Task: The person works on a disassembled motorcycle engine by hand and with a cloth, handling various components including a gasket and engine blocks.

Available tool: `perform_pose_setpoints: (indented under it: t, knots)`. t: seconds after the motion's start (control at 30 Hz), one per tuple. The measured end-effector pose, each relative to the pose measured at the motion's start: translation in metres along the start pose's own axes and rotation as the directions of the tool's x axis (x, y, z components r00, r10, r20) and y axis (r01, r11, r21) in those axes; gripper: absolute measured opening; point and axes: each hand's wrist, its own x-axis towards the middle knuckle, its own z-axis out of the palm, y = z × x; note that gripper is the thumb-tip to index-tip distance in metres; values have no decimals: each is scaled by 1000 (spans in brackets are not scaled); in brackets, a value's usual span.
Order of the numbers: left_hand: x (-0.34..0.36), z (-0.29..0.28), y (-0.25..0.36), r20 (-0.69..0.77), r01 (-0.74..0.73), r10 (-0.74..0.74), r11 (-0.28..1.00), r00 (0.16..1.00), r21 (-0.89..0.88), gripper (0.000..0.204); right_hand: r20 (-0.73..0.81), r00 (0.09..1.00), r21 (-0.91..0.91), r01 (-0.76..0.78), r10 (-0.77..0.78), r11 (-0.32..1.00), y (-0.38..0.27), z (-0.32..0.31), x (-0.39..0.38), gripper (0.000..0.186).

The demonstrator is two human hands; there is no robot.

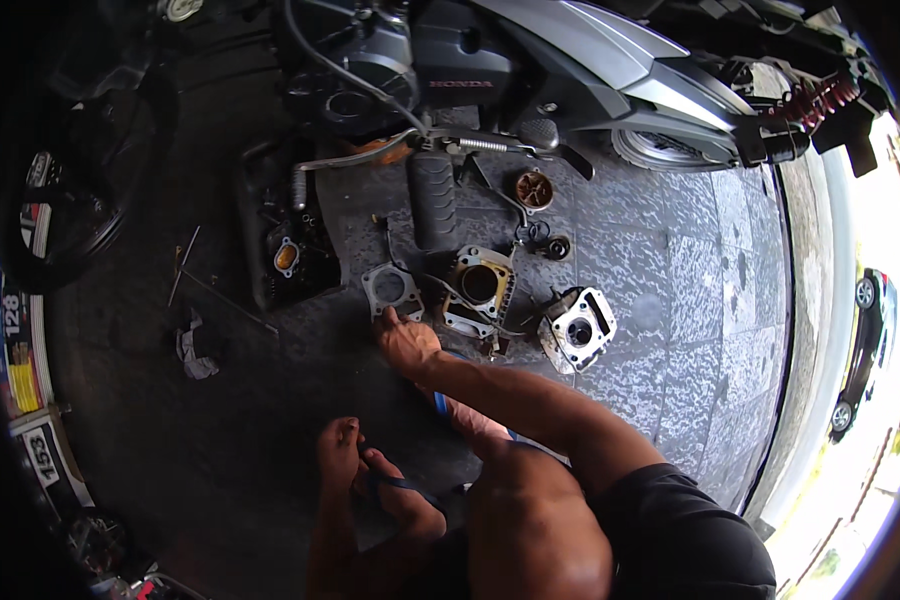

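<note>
My right hand [408,345] reaches forward to the floor. Its fingertips are closed on the near edge of a flat, pale engine gasket [371,284] with a large round opening. Right beside the gasket stands an engine cylinder block [497,268] with a dark bore, and a thin cable lies across it. Farther right is a silver cylinder head [592,345]. My left hand [340,450] hovers low near my foot with its fingers curled together. Whatever it may hold is too dark to make out.
A motorcycle [470,85] stands along the far side, its footrest [432,200] sticking out. A round cover [534,188] and small rings [538,231] lie near the block. To the left are a dark tray [315,265], a thin rod [232,302] and a crumpled rag [196,352].
</note>
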Motion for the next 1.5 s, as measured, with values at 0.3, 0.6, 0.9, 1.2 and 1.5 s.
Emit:
perform_pose_setpoints:
  t: [0.3,0.6,0.9,1.2,1.5]
  knots:
    - [-7,-9,11,-15,-85,86,996,996,36,19,1,1000,71,-2,1,997,4,-5,-13,33]
    - [-13,-14,6,-18,-72,75,992,997,107,20,112,992,1,51,-51,999,0,-15,-12,34]
    - [-12,-12,0,-12,-75,77,990,997,117,21,129,985,-30,124,-119,992,9,-12,-12,33]
    - [-7,-6,-8,6,-96,96,994,995,58,18,7,975,-77,221,-222,972,18,0,-5,32]
    - [-10,-21,-8,-50,-91,90,996,995,-16,17,-47,995,463,97,-85,881,8,-164,-117,28]
